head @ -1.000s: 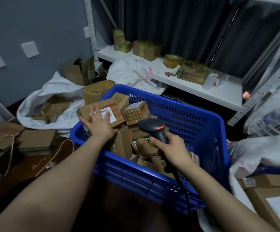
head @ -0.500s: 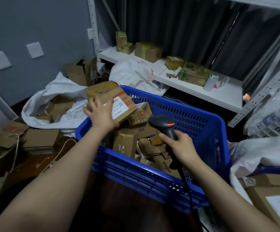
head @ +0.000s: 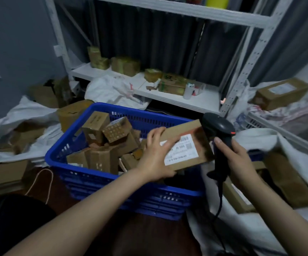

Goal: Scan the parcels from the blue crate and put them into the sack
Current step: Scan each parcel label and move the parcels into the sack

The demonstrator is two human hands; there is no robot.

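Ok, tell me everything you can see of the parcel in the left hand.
The parcel is a flat brown cardboard box, tilted, its white label with barcode and square code facing up; text blurred. The left hand grips its left end, fingers across the top. It hangs over the right side of the blue crate, the black scanner close at its right edge.

blue crate (head: pixel 72 145), brown cardboard parcel (head: pixel 203 139) with white label (head: pixel 183 150), black scanner (head: pixel 221 130), white sack (head: pixel 260 145)

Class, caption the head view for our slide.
Left hand holds labelled parcel by scanner in right hand, over blue crate.
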